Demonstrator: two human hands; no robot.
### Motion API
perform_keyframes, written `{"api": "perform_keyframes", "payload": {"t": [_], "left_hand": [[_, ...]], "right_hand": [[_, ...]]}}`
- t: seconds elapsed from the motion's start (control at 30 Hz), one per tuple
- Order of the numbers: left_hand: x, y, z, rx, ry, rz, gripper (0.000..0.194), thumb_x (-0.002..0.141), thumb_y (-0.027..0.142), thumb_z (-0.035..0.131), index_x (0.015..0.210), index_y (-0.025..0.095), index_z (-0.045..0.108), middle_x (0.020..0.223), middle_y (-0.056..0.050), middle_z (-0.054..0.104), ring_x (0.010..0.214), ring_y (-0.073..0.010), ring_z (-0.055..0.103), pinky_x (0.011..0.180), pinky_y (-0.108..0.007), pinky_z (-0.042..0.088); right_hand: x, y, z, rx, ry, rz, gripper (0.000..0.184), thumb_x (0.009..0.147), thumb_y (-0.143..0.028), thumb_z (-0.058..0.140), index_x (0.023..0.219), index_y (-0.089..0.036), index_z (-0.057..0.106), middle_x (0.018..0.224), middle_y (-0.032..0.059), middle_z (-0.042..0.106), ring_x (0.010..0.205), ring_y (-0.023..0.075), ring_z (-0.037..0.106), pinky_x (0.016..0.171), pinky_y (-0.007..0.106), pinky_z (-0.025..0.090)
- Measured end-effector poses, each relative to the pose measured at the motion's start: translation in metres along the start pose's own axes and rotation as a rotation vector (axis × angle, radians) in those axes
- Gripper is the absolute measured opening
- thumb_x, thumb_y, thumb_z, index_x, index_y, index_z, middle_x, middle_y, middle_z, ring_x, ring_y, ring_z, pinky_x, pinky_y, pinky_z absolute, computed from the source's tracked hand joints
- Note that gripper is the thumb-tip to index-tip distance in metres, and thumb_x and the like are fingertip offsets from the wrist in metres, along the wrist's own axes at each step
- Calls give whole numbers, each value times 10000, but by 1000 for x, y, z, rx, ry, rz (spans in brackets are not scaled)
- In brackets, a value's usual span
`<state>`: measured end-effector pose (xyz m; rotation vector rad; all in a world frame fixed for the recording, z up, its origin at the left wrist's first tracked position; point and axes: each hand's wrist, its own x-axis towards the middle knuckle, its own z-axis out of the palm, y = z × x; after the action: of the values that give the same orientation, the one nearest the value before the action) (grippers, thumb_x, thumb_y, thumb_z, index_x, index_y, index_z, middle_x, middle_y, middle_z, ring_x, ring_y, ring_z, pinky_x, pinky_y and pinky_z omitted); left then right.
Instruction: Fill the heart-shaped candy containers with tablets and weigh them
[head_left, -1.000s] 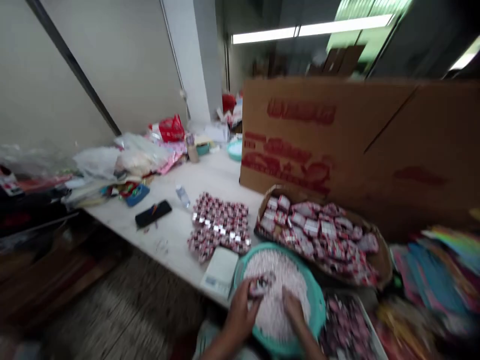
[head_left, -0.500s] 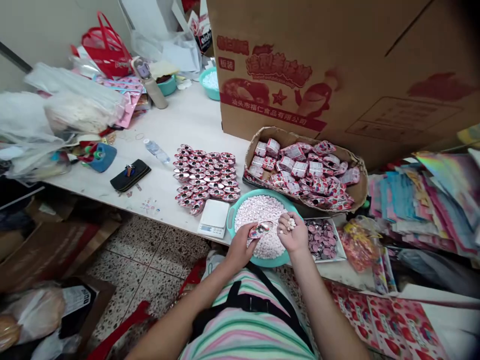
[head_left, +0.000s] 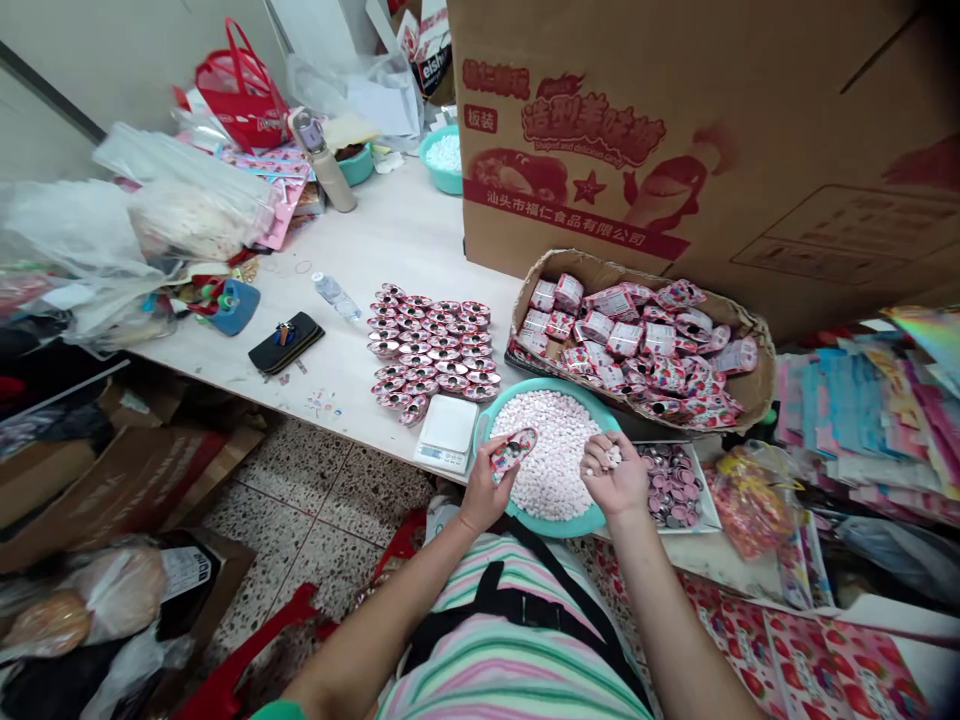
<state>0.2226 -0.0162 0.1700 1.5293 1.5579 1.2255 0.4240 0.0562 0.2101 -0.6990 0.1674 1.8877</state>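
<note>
My left hand [head_left: 486, 490] grips a small printed candy pouch [head_left: 514, 452] over the left side of a turquoise basin [head_left: 574, 526]. Small pale pink candies [head_left: 551, 440] fill the basin. Above its right side, my right hand [head_left: 619, 480] is turned palm up with curled fingers, cupping a few of the candies [head_left: 612, 457]. A white digital scale [head_left: 448, 425] stands against the basin's left side. Behind the scale, several similar pouches [head_left: 431, 345] stand upright in close rows.
Filled printed packets [head_left: 630, 335] lie in a cut-down cardboard tray [head_left: 761, 400] behind the basin. A shallow white box [head_left: 709, 510] holds round pink and dark pieces. Behind stands a large carton [head_left: 570, 230]. A bottle [head_left: 336, 296] and a dark wallet [head_left: 286, 343] lie on the table [head_left: 405, 230].
My view has tilted down, then turned slightly left. My right hand has come up out of the candies with some in its palm. The left hand still holds the pouch, now tilted more.
</note>
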Motion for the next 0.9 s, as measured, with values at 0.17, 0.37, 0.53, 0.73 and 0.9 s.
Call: {"api": "perform_keyframes", "payload": {"t": [0.17, 0.37, 0.53, 0.73, 0.9], "left_hand": [[-3, -34, -31, 218, 171, -179, 351, 847, 343, 533, 1144, 179, 444, 1069, -109, 553, 1034, -223, 540, 908, -394, 446], [10, -95, -73, 434, 194, -298, 348, 823, 321, 554, 1128, 170, 480, 1049, -117, 589, 1004, -252, 558, 876, -400, 454], [26, -128, -75, 437, 50, -261, 342, 831, 221, 521, 1163, 165, 463, 1107, -122, 582, 1050, -238, 552, 910, -390, 449], [33, -149, -67, 397, -30, -274, 377, 822, 224, 542, 1185, 166, 459, 1102, -127, 588, 1039, -242, 563, 897, -408, 467], [17, -148, -84, 436, 26, -248, 628, 738, 314, 664, 1280, 166, 383, 1280, -146, 487, 1208, -269, 452, 1014, -437, 385]], "right_hand": [[1, 8, -23, -52, 99, 75, 160, 796, -156, 517, 700, -208, 400, 557, -83, 410, 377, 33, 355, 331, 158, 251], [-7, 12, -44, -90, 175, 100, 148, 781, -148, 516, 700, -206, 407, 551, -80, 410, 371, 41, 355, 316, 162, 249], [-14, 12, -58, -78, 232, 95, 157, 791, -125, 491, 690, -206, 402, 539, -74, 400, 380, 50, 369, 320, 173, 266], [-24, 15, -63, -97, 269, 73, 153, 791, -127, 500, 696, -206, 409, 547, -72, 400, 390, 51, 378, 324, 176, 280], [-27, 20, -62, -82, 276, 53, 144, 799, -141, 481, 693, -207, 409, 541, -71, 395, 384, 50, 359, 326, 176, 273]]}}
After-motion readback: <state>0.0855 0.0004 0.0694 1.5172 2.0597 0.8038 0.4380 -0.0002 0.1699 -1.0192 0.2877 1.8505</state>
